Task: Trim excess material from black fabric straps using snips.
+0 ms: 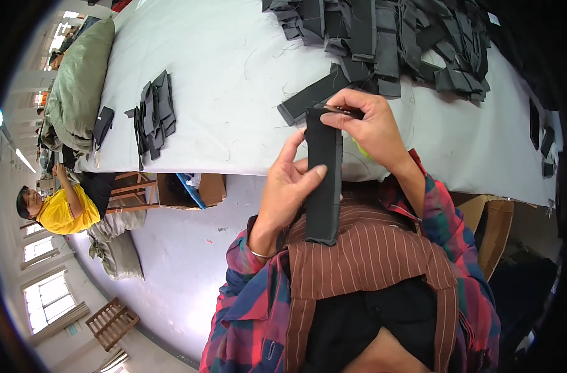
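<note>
A long, folded black fabric strip (324, 180) hangs upright in front of my chest, over the table's near edge. My left hand (289, 193) grips it along its middle, thumb on the face and fingers behind. My right hand (367, 124) pinches the strip's top end between thumb and fingers, where a dark flap sticks out to the right. A bit of something yellow-green (361, 149) shows beneath my right hand; what it is, I cannot tell. Just beyond my hands, another black strip (314, 96) lies slanted on the table.
On the white-covered table (215, 81), a large heap of black strips (389, 37) lies far right, with a smaller stack (154, 115) at left. Loose threads are scattered about. A green sack (81, 81) rests at the far left. Beyond the table's left side a person in yellow (69, 208) sits near a cardboard box (212, 189).
</note>
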The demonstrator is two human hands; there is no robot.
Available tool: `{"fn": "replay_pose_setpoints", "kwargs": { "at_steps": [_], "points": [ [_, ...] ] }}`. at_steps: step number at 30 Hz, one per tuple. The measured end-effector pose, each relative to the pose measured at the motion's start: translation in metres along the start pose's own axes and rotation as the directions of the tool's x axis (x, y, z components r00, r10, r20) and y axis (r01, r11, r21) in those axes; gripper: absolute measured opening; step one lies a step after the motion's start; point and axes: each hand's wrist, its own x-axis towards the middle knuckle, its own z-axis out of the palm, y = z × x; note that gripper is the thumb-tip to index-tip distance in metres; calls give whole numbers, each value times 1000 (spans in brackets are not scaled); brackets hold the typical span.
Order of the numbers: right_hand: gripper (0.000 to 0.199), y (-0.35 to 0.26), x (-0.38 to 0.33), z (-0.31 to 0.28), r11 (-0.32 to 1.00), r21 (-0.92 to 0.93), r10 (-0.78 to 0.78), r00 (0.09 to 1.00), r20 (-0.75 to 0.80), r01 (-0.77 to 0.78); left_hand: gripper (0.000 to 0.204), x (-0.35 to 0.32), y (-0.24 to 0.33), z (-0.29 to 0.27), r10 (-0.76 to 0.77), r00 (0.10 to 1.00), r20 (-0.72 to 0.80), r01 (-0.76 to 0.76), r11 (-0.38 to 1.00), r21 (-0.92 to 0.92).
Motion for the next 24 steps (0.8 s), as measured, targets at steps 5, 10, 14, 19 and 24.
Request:
{"fn": "replay_pose_setpoints", "kwargs": {
  "at_steps": [5, 10, 14, 19, 24],
  "points": [
    [18, -13, -13, 5, 895, -298, -344, 939, 12, 332, 43, 1, -12, 0, 104, 978, -182, -102, 995, 18],
    [36, 10, -37, 20, 656, -421, -600, 772, 212, 626, 17, 12, -15, -28, 166, 960, -227, -193, 976, -105],
    [37, 17, -41, 22, 675, -438, -579, 794, 183, 594, 11, 10, -2, -13, 78, 969, -235, -138, 958, -252],
    [27, 17, -37, 18, 734, -433, -451, 852, 265, 523, 27, 14, -8, -17, 180, 954, -241, -204, 976, -78],
    [21, 0, -32, 6, 920, -302, -209, 964, 163, 251, 32, 15, -5, -23, 227, 955, -192, -258, 954, -152]
  ]
}}
